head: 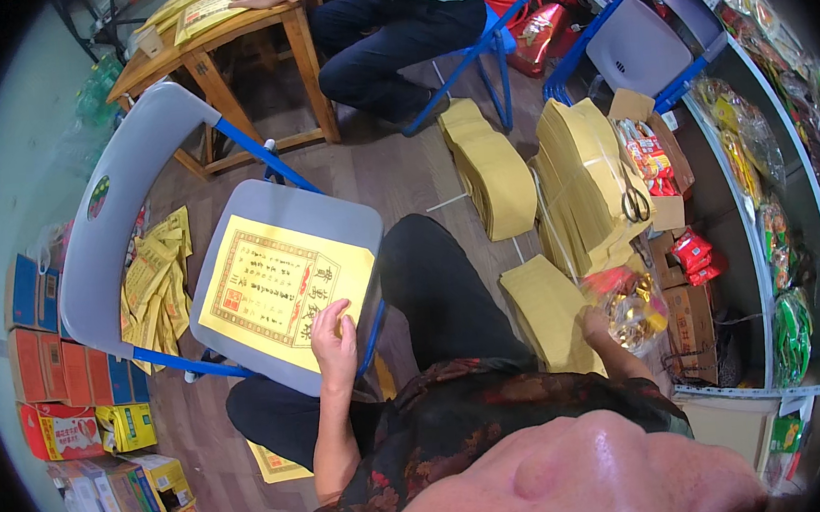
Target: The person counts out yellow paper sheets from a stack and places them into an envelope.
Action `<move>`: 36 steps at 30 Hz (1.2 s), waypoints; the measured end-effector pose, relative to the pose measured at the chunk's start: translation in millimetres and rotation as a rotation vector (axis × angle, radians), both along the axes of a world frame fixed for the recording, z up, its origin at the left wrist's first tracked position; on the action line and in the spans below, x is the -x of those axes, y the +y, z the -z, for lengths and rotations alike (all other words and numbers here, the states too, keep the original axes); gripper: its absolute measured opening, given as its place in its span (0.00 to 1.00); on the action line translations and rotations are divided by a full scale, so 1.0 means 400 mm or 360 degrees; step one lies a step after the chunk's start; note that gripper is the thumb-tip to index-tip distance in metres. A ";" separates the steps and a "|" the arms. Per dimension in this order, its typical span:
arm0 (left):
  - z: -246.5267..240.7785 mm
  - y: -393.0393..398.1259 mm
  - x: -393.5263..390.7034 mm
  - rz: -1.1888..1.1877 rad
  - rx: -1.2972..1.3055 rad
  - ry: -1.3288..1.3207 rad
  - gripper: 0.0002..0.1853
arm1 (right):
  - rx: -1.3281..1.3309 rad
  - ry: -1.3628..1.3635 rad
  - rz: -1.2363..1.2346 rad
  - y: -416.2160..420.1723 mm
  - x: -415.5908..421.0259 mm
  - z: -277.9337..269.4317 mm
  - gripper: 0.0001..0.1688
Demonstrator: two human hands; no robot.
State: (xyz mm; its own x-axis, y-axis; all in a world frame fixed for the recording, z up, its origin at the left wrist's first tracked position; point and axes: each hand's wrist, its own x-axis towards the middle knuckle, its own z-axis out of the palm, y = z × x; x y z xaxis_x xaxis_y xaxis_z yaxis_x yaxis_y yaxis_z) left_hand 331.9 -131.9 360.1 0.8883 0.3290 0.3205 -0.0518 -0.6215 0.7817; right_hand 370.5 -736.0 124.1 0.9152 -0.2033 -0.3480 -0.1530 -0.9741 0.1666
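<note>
A yellow paper sheet [267,281] printed with a border, black characters and red seals lies on the grey seat [360,213] of a folding chair in front of me. My left hand [335,338] rests over the sheet's near right edge, fingers slightly bent and apart, with no hold on it visible. Down at my right side, my right hand [596,324] is at the edge of a stack of plain yellow paper [540,303], beside a clear plastic bag of shiny gold and red items [635,310]. Its fingertips are hard to make out, so any grip there is unclear.
Tied yellow paper stacks [578,185] stand at the right with black scissors [634,195] on them. Folded yellow packets [159,276] lie left of the chair, near cartons [36,365]. Another person [400,40] sits at a wooden table [247,27]. Shelves [754,229] line the right.
</note>
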 end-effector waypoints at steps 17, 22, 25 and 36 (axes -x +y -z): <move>-0.002 0.010 0.006 -0.0022 -0.0092 -0.0011 0.11 | -0.0174 -0.0172 -0.0164 0.010 0.016 0.015 0.22; 0.012 0.001 0.000 -0.0014 -0.0061 -0.0013 0.11 | -0.0156 0.0089 -0.0232 -0.102 -0.019 0.045 0.19; 0.012 0.017 0.008 -0.0035 -0.0140 -0.0007 0.11 | -0.0347 0.0229 0.0047 -0.029 -0.032 0.022 0.19; 0.017 0.002 0.001 0.0012 -0.0144 -0.0084 0.11 | -0.0633 0.0466 0.0172 -0.038 -0.058 -0.017 0.18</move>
State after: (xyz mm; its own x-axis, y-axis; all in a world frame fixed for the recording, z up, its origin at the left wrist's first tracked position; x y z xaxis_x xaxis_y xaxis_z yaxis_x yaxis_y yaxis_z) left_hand 331.6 -131.2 353.1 0.8719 0.2898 0.3948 -0.0964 -0.6888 0.7185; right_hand 393.8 -751.1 130.8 0.7485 -0.0908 -0.6569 -0.2587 -0.9521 -0.1631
